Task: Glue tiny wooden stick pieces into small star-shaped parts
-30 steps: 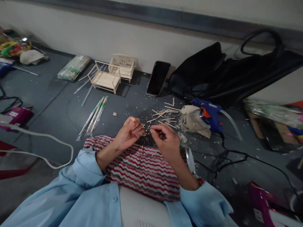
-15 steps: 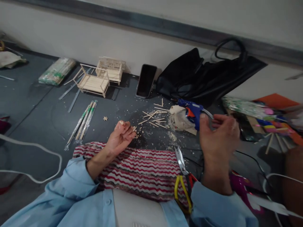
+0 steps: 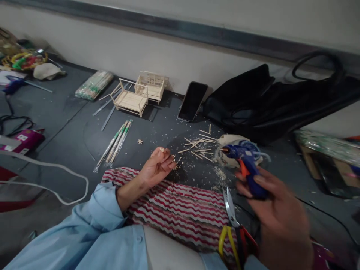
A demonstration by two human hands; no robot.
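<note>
In my right hand (image 3: 281, 210) is a blue hot glue gun (image 3: 249, 168) with an orange trigger, its nozzle pointing left and a clear glue stick out of its back. My left hand (image 3: 159, 167) pinches a small pale wooden piece (image 3: 162, 149) between thumb and finger, above the dark tabletop. Several thin cut sticks (image 3: 201, 144) and wood crumbs lie between my hands. A small flower-shaped wooden piece (image 3: 140, 141) rests left of my left hand. Farther back stand two miniature wooden furniture frames (image 3: 131, 99).
Scissors (image 3: 230, 210) lie on a red-striped cloth (image 3: 180, 210) near my body. A phone (image 3: 192, 101) leans at the wall beside a black bag (image 3: 253, 101). Wrapped stick bundles (image 3: 114, 144) lie left. A white cable (image 3: 70, 172) loops at far left.
My right hand has taken hold of the glue gun and lifted it off its resting place toward me. My left hand keeps its pinch. The camera view has shifted left.
</note>
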